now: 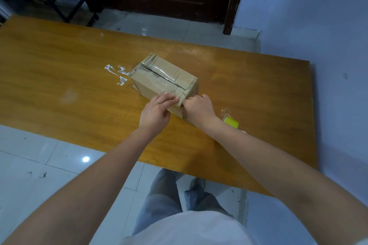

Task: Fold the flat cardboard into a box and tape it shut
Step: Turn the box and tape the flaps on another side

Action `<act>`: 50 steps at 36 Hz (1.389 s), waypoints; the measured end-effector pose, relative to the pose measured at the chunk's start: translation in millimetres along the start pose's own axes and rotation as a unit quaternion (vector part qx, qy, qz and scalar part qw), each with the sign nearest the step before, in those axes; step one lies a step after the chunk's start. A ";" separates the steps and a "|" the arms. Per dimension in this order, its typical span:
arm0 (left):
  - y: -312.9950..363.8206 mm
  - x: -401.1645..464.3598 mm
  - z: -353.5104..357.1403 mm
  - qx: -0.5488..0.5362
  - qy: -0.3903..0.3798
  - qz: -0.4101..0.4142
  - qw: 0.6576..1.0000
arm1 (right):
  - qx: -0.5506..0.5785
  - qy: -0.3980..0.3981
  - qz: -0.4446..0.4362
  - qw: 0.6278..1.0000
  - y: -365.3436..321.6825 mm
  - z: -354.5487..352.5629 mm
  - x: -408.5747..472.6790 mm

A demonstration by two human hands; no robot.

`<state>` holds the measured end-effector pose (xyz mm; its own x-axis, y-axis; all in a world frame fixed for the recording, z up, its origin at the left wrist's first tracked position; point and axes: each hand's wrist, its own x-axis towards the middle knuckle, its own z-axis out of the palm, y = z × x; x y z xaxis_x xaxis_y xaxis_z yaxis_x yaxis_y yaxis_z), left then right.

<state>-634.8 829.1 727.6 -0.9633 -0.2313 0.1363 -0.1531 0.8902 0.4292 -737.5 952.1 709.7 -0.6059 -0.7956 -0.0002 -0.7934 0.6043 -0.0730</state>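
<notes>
— Where is the box?
— The cardboard box (163, 79) sits mid-table (59, 61), clear tape (171, 80) along its top seam.
— The hands?
— The left hand (157, 110) presses straight fingers on the near corner; the right hand (199, 106) is curled against it, its grip hidden. A yellow roll (231, 122) lies right.

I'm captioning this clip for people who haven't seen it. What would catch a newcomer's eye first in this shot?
First, the cardboard box near the middle of the wooden table, its top seam covered with shiny clear tape. Next, both hands at its near end: the left hand presses straight fingers on the tape, while the right hand is curled against the box's corner. A yellow tape roll lies just right of the right wrist.
</notes>
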 end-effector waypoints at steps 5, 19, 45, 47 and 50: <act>2.2 -0.7 2.4 -0.004 0.006 -0.014 1.000 | -0.004 -0.018 -0.001 1.000 2.6 -3.3 0.9; 3.2 -0.7 3.3 0.006 0.012 -0.014 1.000 | -0.042 0.047 0.007 0.998 11.9 -21.8 9.6; 3.2 1.9 8.0 0.000 0.015 -0.024 1.000 | -0.044 0.017 -0.147 0.988 30.9 -20.9 19.9; 3.1 1.6 8.7 -0.001 0.014 -0.027 1.000 | -0.040 0.010 -0.146 0.988 32.0 -21.2 22.0; 3.5 0.7 10.5 -0.008 0.012 -0.032 0.999 | -0.009 0.017 -0.136 0.991 34.7 -25.7 25.5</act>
<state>-638.2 836.2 719.8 -0.9461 -0.2969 0.1294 -0.2104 0.8673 0.4511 -782.1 953.9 732.8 -0.3715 -0.9271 0.0504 -0.9281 0.3693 -0.0476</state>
